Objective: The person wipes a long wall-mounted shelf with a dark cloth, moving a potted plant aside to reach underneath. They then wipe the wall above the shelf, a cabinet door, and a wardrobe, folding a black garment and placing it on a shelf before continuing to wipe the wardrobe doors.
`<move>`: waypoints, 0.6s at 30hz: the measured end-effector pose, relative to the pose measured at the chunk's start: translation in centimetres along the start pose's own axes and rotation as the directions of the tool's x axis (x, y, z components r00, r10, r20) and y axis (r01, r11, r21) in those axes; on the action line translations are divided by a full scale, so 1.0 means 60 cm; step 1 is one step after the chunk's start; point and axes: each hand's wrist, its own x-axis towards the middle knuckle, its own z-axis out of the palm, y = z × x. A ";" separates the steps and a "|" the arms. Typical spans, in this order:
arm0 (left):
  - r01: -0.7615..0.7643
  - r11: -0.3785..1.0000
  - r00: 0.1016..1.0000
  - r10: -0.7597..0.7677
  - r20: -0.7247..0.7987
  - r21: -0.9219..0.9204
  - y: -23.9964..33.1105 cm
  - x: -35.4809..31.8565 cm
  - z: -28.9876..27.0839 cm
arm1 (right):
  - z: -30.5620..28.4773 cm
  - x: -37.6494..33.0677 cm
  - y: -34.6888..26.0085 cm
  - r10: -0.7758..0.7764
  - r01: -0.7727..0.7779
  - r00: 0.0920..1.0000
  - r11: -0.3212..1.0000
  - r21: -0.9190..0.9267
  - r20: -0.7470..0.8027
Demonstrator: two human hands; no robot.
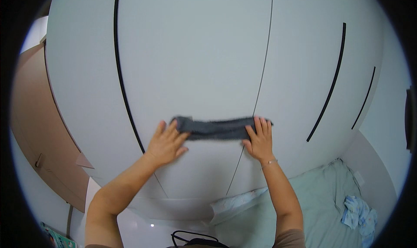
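Here, two hands press one dark grey cloth flat against a white wardrobe. The cloth is folded into a long, narrow band lying level across the seam between two doors. The left hand lies open on the door, fingers spread, its fingertips and thumb closed over the cloth's left end. The right hand lies flat too, four fingers laid over the cloth's right end, the palm below on the door. The hands are well apart, one at each end of the cloth. One thin bracelet circles the right wrist.

The wardrobe shows three long black handles: one left of the cloth, and two on the right, a longer one and a shorter one. One thin seam between doors runs down to the cloth.

Left of the wardrobe stands one brown door. At lower right is one bed with a pale green sheet, and on it one crumpled blue and white cloth. One patterned pillow lies at the bed's near end.
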 end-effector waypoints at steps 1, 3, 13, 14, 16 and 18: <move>0.043 0.999 0.999 -0.044 0.024 0.004 -0.021 0.008 -0.019 | -0.013 0.035 -0.012 0.006 -0.005 1.000 1.000 -0.009 0.003; 0.141 0.988 0.990 -0.142 0.003 0.061 -0.061 0.024 -0.065 | -0.049 0.115 -0.040 0.004 -0.004 1.000 1.000 -0.003 -0.024; 0.306 0.933 0.942 -0.325 -0.078 -0.191 -0.086 -0.011 -0.128 | -0.046 0.239 -0.161 -0.014 0.021 0.987 0.999 0.044 -0.160; 0.314 0.931 0.936 -0.337 -0.105 -0.187 -0.074 -0.039 -0.103 | -0.031 0.213 -0.171 -0.023 0.028 0.991 0.999 0.034 -0.131; 0.312 0.932 0.930 -0.340 -0.140 -0.187 -0.041 -0.096 -0.049 | 0.004 0.141 -0.182 -0.049 0.048 0.999 0.997 0.057 0.010; 0.290 0.941 0.934 -0.318 -0.164 -0.177 -0.019 -0.144 -0.017 | 0.028 0.086 -0.193 -0.112 0.108 0.990 0.993 0.058 0.087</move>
